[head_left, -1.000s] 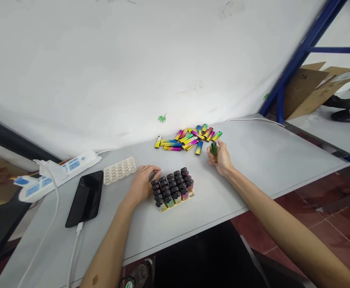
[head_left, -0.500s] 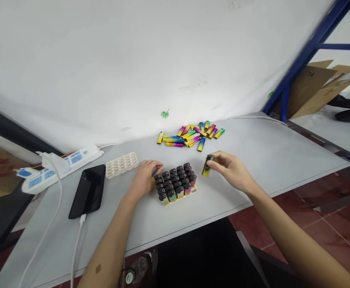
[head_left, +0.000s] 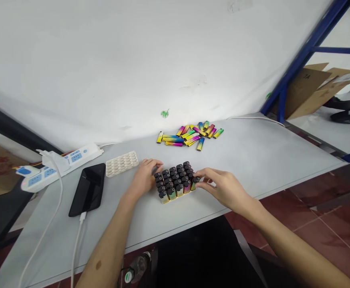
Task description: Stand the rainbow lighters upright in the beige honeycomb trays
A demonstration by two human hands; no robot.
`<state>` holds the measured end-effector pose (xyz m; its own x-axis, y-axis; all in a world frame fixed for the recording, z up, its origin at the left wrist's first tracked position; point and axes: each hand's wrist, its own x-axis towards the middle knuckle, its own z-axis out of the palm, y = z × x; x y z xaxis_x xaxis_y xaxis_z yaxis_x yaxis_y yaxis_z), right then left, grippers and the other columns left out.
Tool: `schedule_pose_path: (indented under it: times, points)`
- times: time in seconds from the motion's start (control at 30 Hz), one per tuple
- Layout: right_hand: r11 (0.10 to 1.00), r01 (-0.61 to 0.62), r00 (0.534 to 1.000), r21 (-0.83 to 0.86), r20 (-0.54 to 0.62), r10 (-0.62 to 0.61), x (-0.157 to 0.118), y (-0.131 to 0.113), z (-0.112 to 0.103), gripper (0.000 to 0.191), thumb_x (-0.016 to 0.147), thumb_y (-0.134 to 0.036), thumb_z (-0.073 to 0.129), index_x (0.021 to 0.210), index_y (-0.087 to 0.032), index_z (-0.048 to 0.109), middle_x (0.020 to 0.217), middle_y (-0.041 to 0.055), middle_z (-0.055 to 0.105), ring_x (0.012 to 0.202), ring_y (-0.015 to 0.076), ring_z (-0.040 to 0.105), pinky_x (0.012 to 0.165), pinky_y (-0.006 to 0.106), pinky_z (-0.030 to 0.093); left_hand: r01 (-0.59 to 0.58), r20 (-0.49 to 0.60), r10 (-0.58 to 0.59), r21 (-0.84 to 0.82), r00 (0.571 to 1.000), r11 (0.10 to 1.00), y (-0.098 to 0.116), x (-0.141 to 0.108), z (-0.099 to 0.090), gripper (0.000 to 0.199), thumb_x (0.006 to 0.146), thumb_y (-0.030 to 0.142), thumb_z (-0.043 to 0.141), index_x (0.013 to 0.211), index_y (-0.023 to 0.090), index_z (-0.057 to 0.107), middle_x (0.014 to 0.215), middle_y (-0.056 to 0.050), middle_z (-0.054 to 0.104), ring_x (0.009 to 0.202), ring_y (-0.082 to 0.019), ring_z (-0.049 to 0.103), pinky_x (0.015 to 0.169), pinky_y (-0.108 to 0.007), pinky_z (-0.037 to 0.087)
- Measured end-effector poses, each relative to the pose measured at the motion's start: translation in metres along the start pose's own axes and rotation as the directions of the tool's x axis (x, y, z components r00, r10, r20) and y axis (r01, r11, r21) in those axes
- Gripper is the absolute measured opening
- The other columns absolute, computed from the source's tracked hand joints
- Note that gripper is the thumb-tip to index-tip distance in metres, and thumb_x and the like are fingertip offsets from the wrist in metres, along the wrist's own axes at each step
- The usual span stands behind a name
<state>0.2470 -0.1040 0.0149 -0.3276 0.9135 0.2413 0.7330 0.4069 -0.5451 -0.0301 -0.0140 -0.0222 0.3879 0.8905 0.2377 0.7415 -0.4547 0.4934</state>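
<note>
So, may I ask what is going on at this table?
A person's right hand grips a black-topped lighter at the near right corner of a tray, beside rows of upright lighters. The left hand is at the tray's left side. Behind, loose multicoloured pieces lie in a pile near the wall; a second, pale tray and a phone lie further left.
</note>
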Motion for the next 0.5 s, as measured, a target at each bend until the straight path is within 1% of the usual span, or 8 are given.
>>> schedule_pose_path:
  times: [0.07, 0.13, 0.2, 0.27, 0.33, 0.4, 0.47, 0.5]
  points:
    - [0.999, -0.025, 1.0, -0.023, 0.012, 0.025, -0.001, -0.002, 0.002, 0.025, 0.093, -0.03, 0.063, 0.117, -0.027, 0.056, 0.104, 0.0, 0.076, 0.078, 0.0192, 0.071, 0.068, 0.034, 0.055, -0.001, -0.046, 0.003, 0.025, 0.999, 1.0, 0.0, 0.0, 0.0, 0.02, 0.096, 0.03, 0.047, 0.098, 0.021, 0.065, 0.101, -0.007, 0.07, 0.1, -0.024, 0.057, 0.09, -0.039, 0.047]
    - [0.998, -0.055, 0.998, -0.036, 0.028, 0.056, -0.002, -0.004, 0.002, 0.032, 0.092, -0.031, 0.064, 0.12, -0.027, 0.051, 0.099, -0.0001, 0.076, 0.076, 0.0197, 0.071, 0.068, 0.036, 0.055, 0.021, -0.134, -0.008, 0.1, 0.991, 0.995, 0.0, 0.001, -0.001, 0.02, 0.095, 0.029, 0.048, 0.097, 0.02, 0.066, 0.101, -0.007, 0.07, 0.101, -0.025, 0.056, 0.092, -0.04, 0.046]
    - [0.996, -0.077, 0.997, -0.049, 0.012, 0.078, -0.002, -0.006, 0.001, 0.04, 0.089, -0.039, 0.067, 0.123, -0.026, 0.048, 0.098, 0.0015, 0.075, 0.078, 0.0211, 0.071, 0.067, 0.037, 0.056, 0.101, -0.241, -0.047, 0.217, 0.969, 0.971, -0.001, 0.0, -0.002, 0.022, 0.095, 0.028, 0.048, 0.101, 0.02, 0.067, 0.105, -0.008, 0.069, 0.105, -0.027, 0.054, 0.096, -0.043, 0.044]
    - [0.997, -0.061, 0.998, -0.057, -0.022, 0.059, 0.001, -0.007, -0.001, 0.058, 0.083, -0.05, 0.071, 0.129, -0.025, 0.045, 0.107, 0.0062, 0.071, 0.091, 0.0247, 0.07, 0.071, 0.041, 0.057, 0.232, -0.336, -0.116, 0.329, 0.935, 0.916, -0.004, -0.001, -0.005, 0.027, 0.095, 0.03, 0.048, 0.109, 0.018, 0.067, 0.117, -0.011, 0.067, 0.114, -0.032, 0.051, 0.099, -0.047, 0.041]
    - [0.998, 0.028, 1.0, -0.047, -0.013, -0.028, 0.008, -0.007, -0.004, 0.081, 0.076, -0.057, 0.075, 0.141, -0.026, 0.038, 0.131, 0.0121, 0.061, 0.114, 0.0287, 0.063, 0.085, 0.045, 0.057, 0.353, -0.376, -0.199, 0.402, 0.905, 0.845, -0.007, -0.003, -0.006, 0.034, 0.094, 0.034, 0.048, 0.118, 0.016, 0.065, 0.129, -0.014, 0.062, 0.12, -0.036, 0.048, 0.099, -0.05, 0.04]
    - [0.986, 0.163, 0.986, -0.024, 0.045, -0.161, 0.017, -0.006, -0.003, 0.096, 0.072, -0.058, 0.077, 0.149, -0.027, 0.03, 0.151, 0.0141, 0.042, 0.134, 0.0309, 0.049, 0.101, 0.047, 0.05, 0.415, -0.343, -0.275, 0.454, 0.898, 0.789, -0.011, -0.005, -0.007, 0.039, 0.093, 0.036, 0.048, 0.121, 0.013, 0.064, 0.13, -0.017, 0.06, 0.119, -0.038, 0.049, 0.096, -0.05, 0.041]
    - [0.96, 0.28, 0.956, -0.027, 0.096, -0.277, 0.028, -0.007, 0.001, 0.098, 0.071, -0.061, 0.076, 0.151, -0.026, 0.03, 0.158, 0.0134, 0.032, 0.143, 0.0326, 0.036, 0.111, 0.05, 0.042, 0.424, -0.29, -0.316, 0.496, 0.904, 0.758, -0.012, -0.006, -0.008, 0.038, 0.093, 0.038, 0.046, 0.115, 0.013, 0.067, 0.12, -0.018, 0.064, 0.113, -0.037, 0.053, 0.091, -0.048, 0.042]
    - [0.944, 0.326, 0.941, -0.042, 0.11, -0.32, 0.032, -0.009, 0.005, 0.096, 0.072, -0.063, 0.075, 0.149, -0.025, 0.033, 0.157, 0.0131, 0.034, 0.145, 0.0337, 0.033, 0.113, 0.051, 0.039, 0.421, -0.277, -0.32, 0.511, 0.906, 0.75, -0.012, -0.007, -0.009, 0.037, 0.094, 0.038, 0.045, 0.109, 0.014, 0.068, 0.114, -0.018, 0.066, 0.11, -0.037, 0.055, 0.089, -0.047, 0.043]
